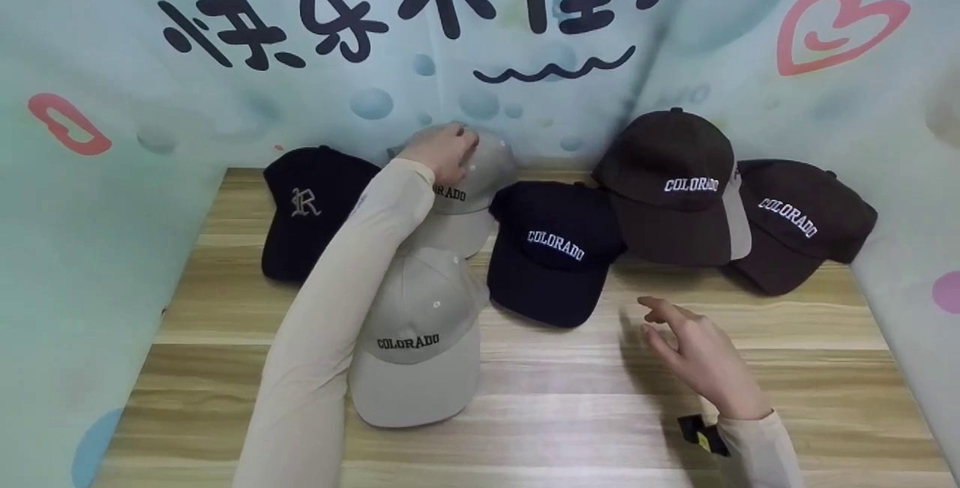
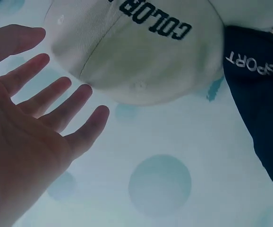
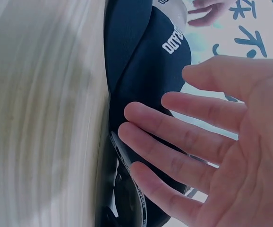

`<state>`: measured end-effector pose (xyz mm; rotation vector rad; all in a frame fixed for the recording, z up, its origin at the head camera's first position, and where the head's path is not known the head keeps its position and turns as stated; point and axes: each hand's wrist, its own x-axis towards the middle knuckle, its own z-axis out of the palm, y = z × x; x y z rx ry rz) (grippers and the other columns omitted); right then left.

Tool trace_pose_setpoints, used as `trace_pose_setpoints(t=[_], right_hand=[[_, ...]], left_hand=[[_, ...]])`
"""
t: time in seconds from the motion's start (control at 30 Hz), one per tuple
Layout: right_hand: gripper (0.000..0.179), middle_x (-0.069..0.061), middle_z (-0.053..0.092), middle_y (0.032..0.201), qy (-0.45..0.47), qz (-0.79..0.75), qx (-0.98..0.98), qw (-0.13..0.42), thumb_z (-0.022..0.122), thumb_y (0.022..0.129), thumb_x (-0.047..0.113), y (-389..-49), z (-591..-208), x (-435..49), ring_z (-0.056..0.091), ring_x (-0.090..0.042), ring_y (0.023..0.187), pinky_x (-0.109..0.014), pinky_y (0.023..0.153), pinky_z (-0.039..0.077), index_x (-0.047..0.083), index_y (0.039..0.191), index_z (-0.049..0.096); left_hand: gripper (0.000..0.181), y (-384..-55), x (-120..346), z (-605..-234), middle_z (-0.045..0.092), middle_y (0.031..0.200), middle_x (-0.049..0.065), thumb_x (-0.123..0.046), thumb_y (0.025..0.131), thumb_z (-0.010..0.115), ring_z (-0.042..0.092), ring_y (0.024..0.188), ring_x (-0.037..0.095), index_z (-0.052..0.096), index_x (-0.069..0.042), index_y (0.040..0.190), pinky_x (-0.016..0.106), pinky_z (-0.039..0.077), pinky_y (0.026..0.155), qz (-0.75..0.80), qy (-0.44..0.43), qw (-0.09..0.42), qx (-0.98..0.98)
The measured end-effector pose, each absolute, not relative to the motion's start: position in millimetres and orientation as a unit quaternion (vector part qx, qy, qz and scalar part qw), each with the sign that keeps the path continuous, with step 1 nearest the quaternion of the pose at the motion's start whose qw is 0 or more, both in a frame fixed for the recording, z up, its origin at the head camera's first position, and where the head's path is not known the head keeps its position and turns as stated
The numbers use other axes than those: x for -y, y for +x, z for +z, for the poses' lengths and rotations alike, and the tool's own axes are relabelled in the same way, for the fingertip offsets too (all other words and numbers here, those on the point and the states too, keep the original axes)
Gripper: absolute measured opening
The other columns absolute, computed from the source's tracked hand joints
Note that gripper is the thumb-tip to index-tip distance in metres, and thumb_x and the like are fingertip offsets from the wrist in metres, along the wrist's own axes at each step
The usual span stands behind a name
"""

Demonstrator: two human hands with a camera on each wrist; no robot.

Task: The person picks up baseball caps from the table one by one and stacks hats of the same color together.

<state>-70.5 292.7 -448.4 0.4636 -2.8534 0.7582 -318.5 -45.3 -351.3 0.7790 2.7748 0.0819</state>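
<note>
Taking bearings from the navy COLORADO cap (image 1: pixel 555 278) on the wooden bench (image 1: pixel 585 413). Nearest on my head feed: the front grey cap (image 1: pixel 420 375), to the near left of the navy one, peak towards me, dark COLORADO lettering. Right hand (image 1: pixel 701 357) above the bench, to the near right of the navy cap; my wrist feed gives fingers extended and apart, nothing held. Black-and-yellow object (image 1: pixel 703 435) by its cuff.

Farther, right of the navy cap: the tall brown cap (image 1: pixel 667 151), pale strip along its brim edge, and beyond it the outer brown cap (image 1: pixel 799 229), which it partly overlaps. Well left of the navy cap: the R cap (image 1: pixel 296 222), dark, partly covered by my view of the left sleeve (image 1: pixel 322 315).

To the far left of the navy cap: the rear grey cap (image 1: pixel 491 166), lettering partly hidden. Left hand (image 1: pixel 446 154) at its crown, wide, fingers spread, gripping nothing; contact I cannot tell. Behind everything, the backdrop (image 1: pixel 300 113) with black characters.
</note>
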Motion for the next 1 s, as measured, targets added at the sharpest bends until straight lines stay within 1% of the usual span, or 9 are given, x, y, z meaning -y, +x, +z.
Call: trace_pose_setpoints(t=[0.27, 0.4, 0.5, 0.53, 0.63, 0.7, 0.8, 0.9, 1.0], right_hand=[[0.035, -0.012, 0.07, 0.096, 0.155, 0.246, 0.954, 0.07, 0.065, 0.088, 0.005, -71.5, -451.7, -290.4, 0.067, -0.034, 0.082, -0.052, 0.07, 0.052, 0.002, 0.123, 0.061], [0.035, -0.012, 0.07, 0.096, 0.155, 0.244, 0.955, 0.071, 0.065, 0.088, 0.006, -74.2, -452.2, -287.7, 0.067, -0.034, 0.083, -0.052, 0.068, 0.051, 0.002, 0.122, 0.061], [0.034, -0.011, 0.07, 0.096, 0.16, 0.243, 0.954, 0.076, 0.065, 0.088, 0.007, -77.3, -451.1, -285.3, 0.067, -0.033, 0.084, -0.051, 0.068, 0.051, 0.002, 0.122, 0.062], [0.034, -0.011, 0.07, 0.096, 0.163, 0.243, 0.953, 0.078, 0.065, 0.088, 0.007, -78.6, -450.3, -284.3, 0.067, -0.033, 0.084, -0.05, 0.068, 0.051, 0.002, 0.121, 0.062], [0.032, -0.012, 0.07, 0.097, 0.177, 0.239, 0.951, 0.089, 0.066, 0.088, 0.006, -84.0, -446.5, -280.4, 0.067, -0.033, 0.083, -0.05, 0.068, 0.051, 0.002, 0.12, 0.063], [0.032, -0.012, 0.069, 0.098, 0.189, 0.23, 0.949, 0.105, 0.067, 0.087, 0.005, -88.9, -443.2, -277.3, 0.067, -0.034, 0.083, -0.049, 0.069, 0.052, 0.002, 0.118, 0.064], [0.03, -0.012, 0.069, 0.099, 0.215, 0.215, 0.943, 0.136, 0.069, 0.084, 0.003, -97.8, -437.7, -272.8, 0.065, -0.033, 0.087, -0.048, 0.072, 0.052, 0.001, 0.114, 0.065], [0.03, -0.011, 0.068, 0.101, 0.243, 0.2, 0.936, 0.16, 0.07, 0.083, 0.002, -107.0, -433.0, -268.3, 0.063, -0.031, 0.094, -0.046, 0.078, 0.05, 0.0, 0.112, 0.066], [0.028, -0.011, 0.067, 0.102, 0.27, 0.187, 0.929, 0.172, 0.069, 0.082, 0.003, -115.7, -426.5, -262.5, 0.061, -0.03, 0.097, -0.044, 0.084, 0.049, 0.0, 0.11, 0.067]], left_hand=[[0.05, -326.2, 36.1, -356.8, 0.037, 0.143, 0.015, -0.027, 0.099, 0.051, 0.035, 0.126, 0.034, 0.036, -0.011, 0.144, 0.051, 0.032, 0.102, 0.01, 0.232, 0.149, -0.961], [0.047, -330.4, 38.6, -355.2, 0.034, 0.146, 0.016, -0.031, 0.103, 0.04, 0.031, 0.128, 0.035, 0.035, -0.014, 0.147, 0.054, 0.03, 0.103, 0.026, 0.225, 0.154, -0.962], [0.044, -334.1, 40.1, -354.4, 0.034, 0.144, 0.017, -0.036, 0.105, 0.031, 0.03, 0.126, 0.035, 0.041, -0.015, 0.142, 0.056, 0.028, 0.101, 0.055, 0.222, 0.151, -0.962], [0.043, -335.6, 40.4, -354.7, 0.034, 0.143, 0.016, -0.037, 0.105, 0.03, 0.029, 0.125, 0.035, 0.042, -0.015, 0.14, 0.056, 0.027, 0.101, 0.063, 0.22, 0.15, -0.962], [0.037, -340.3, 41.4, -357.5, 0.036, 0.139, 0.016, -0.036, 0.104, 0.033, 0.03, 0.122, 0.034, 0.044, -0.015, 0.132, 0.056, 0.026, 0.1, 0.073, 0.217, 0.147, -0.962], [0.032, -343.5, 41.8, -361.2, 0.038, 0.135, 0.016, -0.034, 0.103, 0.036, 0.032, 0.119, 0.035, 0.043, -0.014, 0.127, 0.056, 0.025, 0.098, 0.07, 0.215, 0.148, -0.963], [0.032, -347.5, 43.0, -367.7, 0.039, 0.131, 0.016, -0.034, 0.101, 0.042, 0.033, 0.116, 0.037, 0.04, -0.013, 0.125, 0.059, 0.021, 0.099, 0.058, 0.213, 0.148, -0.964], [0.045, -349.7, 45.2, -371.7, 0.036, 0.135, 0.017, -0.036, 0.099, 0.048, 0.03, 0.122, 0.038, 0.035, -0.014, 0.136, 0.063, 0.013, 0.102, 0.057, 0.21, 0.148, -0.965], [0.06, -349.7, 49.3, -371.8, 0.028, 0.145, 0.018, -0.038, 0.098, 0.05, 0.026, 0.133, 0.037, 0.025, -0.016, 0.148, 0.062, 0.008, 0.107, 0.066, 0.208, 0.156, -0.963]])
